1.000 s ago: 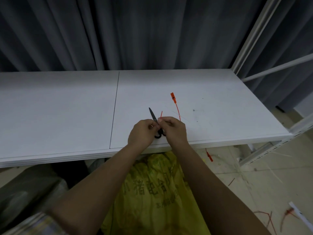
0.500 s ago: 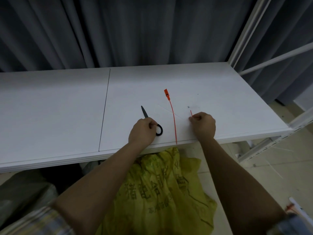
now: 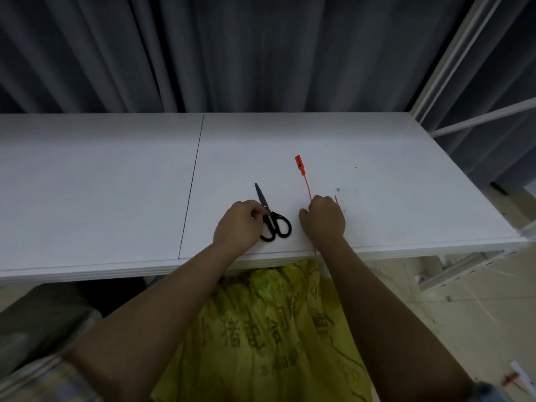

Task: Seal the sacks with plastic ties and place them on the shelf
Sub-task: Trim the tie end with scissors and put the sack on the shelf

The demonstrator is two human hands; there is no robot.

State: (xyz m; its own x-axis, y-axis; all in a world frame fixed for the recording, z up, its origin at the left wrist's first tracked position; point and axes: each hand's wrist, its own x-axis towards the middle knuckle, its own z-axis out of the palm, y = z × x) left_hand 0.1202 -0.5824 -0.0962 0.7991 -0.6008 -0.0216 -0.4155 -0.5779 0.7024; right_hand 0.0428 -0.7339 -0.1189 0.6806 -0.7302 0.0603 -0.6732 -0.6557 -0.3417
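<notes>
Shelf (image 3: pixel 377 158): white, two boards, front edge nearest the viewer. Scissors (image 3: pixel 271 217): black, closed, lying flat on the shelf, blades pointing away. Left hand (image 3: pixel 239 224): fingers curled, touching the scissors at the pivot. Tie (image 3: pixel 303 177): orange, lying on the shelf with its tag end far, tail reaching the front edge. Right hand (image 3: pixel 323 220): curled over the tie's middle; a short orange offcut (image 3: pixel 336 200) shows at its right. Sack (image 3: pixel 269 329): yellow, printed, below the shelf edge between the forearms.

An orange plastic tie (image 3: pixel 305 181) lies flat on the white shelf (image 3: pixel 377 184), tag end pointing away. A crumpled yellow sack (image 3: pixel 269 329) with printed characters sits below the shelf's front edge.
</notes>
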